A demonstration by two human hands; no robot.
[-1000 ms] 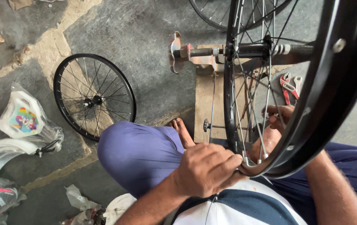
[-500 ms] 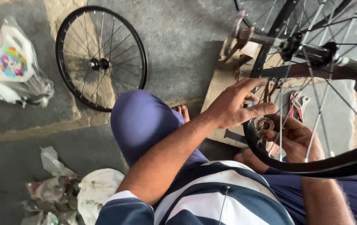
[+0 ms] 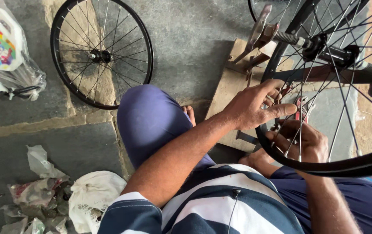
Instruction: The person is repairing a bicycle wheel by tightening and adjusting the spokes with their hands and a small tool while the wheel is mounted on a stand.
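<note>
Spoke adjustment appears in hand: the wheel (image 3: pixel 324 108) sits on its stand (image 3: pixel 255 47) before the person. Left hand (image 3: pixel 255 106) grips the rim (image 3: pixel 267 143), fingers curled; right hand (image 3: pixel 301 143) is closed among the spokes (image 3: pixel 340 93), contents indiscernible. Next move likely calls for a steady rim.

The left hand (image 3: pixel 255 106) is reaching up toward one o'clock, its forearm running bare from the striped sleeve at seven o'clock. Its fingers (image 3: pixel 277 93) are curling loosely, with the thumb stretching out toward three o'clock, and the back of the hand is facing the camera. The right hand (image 3: pixel 301 141) is sitting just below it, toward five o'clock, its fingers bending inward in a partly closed grip, knuckles up. The right forearm is rising from the lower edge at six o'clock. The two hands are lying close together, nearly touching.
</note>
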